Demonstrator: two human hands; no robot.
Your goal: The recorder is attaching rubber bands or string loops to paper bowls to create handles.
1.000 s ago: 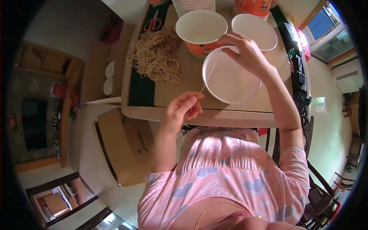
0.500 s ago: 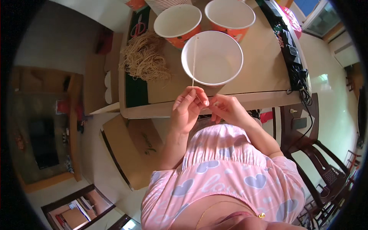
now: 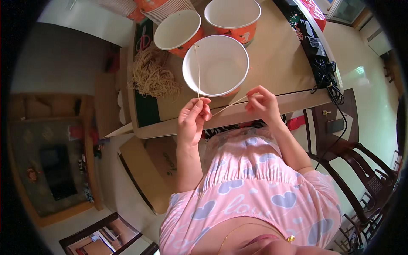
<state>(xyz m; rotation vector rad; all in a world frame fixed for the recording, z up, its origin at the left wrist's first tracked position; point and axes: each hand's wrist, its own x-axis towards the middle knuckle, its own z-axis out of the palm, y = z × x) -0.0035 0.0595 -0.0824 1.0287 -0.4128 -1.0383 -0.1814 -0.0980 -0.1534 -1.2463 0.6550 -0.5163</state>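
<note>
My left hand [image 3: 194,119] pinches a thin beige string [image 3: 198,72], just in front of the nearest white-lined paper bucket [image 3: 216,68]. From those fingers one length runs up across the bucket's opening to its far-left rim, where it looks knotted. Another length stretches right to my right hand [image 3: 264,106], whose thumb and fingertips are closed on its end. Both hands hover over the table's front edge. Left of the bucket lies a tangled heap of the same string [image 3: 154,74], with red-handled scissors [image 3: 143,41] beyond it.
Two more orange paper buckets, a left one [image 3: 178,32] and a right one [image 3: 232,15], stand behind, near a stack of nested buckets [image 3: 168,10]. Black power strips and cables [image 3: 325,74] line the table's right side. A dark wooden chair [image 3: 333,127] stands at right, a cardboard box [image 3: 148,170] below left.
My right hand has moved right, away from my left, drawing the string out between them. The view has shifted slightly, so the buckets appear further left.
</note>
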